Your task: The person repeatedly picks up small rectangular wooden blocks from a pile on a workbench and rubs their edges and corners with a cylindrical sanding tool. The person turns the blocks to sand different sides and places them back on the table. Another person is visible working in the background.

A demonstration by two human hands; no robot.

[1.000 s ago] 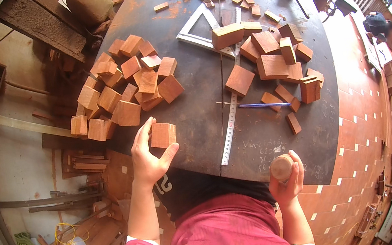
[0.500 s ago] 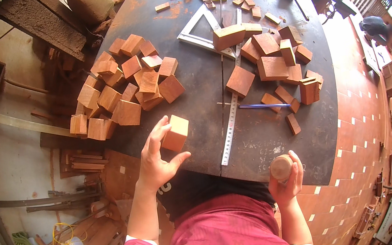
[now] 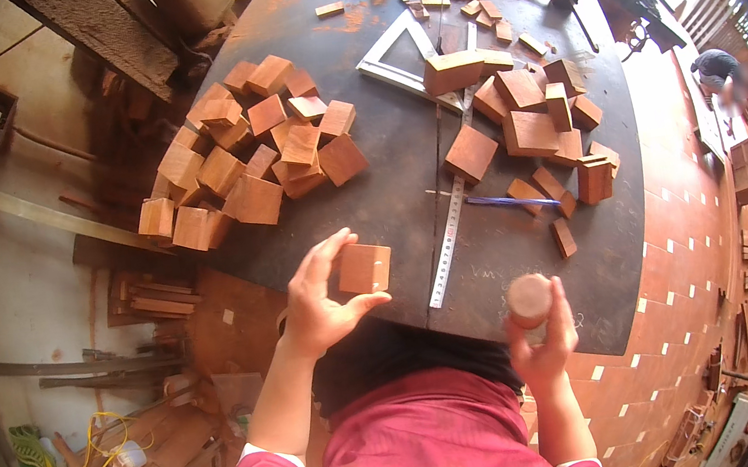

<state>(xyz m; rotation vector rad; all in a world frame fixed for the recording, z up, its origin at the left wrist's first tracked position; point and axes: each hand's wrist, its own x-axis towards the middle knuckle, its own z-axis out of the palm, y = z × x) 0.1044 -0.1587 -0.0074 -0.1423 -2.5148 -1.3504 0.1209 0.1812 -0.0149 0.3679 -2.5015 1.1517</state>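
My left hand (image 3: 318,299) is at the near edge of the dark table, thumb and fingers spread around a reddish-brown wooden block (image 3: 364,268). A gap shows between the fingers and the block's left side; whether the thumb touches its lower edge I cannot tell. A small pale mark is on the block's face. My right hand (image 3: 547,343) grips a round-ended wooden piece (image 3: 529,296), its flat pale end up; the rest is hidden in the hand. Between the hands a white ruler strip (image 3: 446,252) lies on the table, with a blue pen-like stick (image 3: 508,201) beyond it.
A pile of wooden blocks (image 3: 253,199) covers the table's left side. More blocks (image 3: 529,132) stand at the right, near a white triangular frame (image 3: 399,68). Small offcuts (image 3: 476,9) lie farther back. Another person (image 3: 716,71) bends down at the far right.
The block by my left hand has turned and shows a different face. My right hand has tilted the round wooden piece so its end faces up more. The whole view has shifted slightly.
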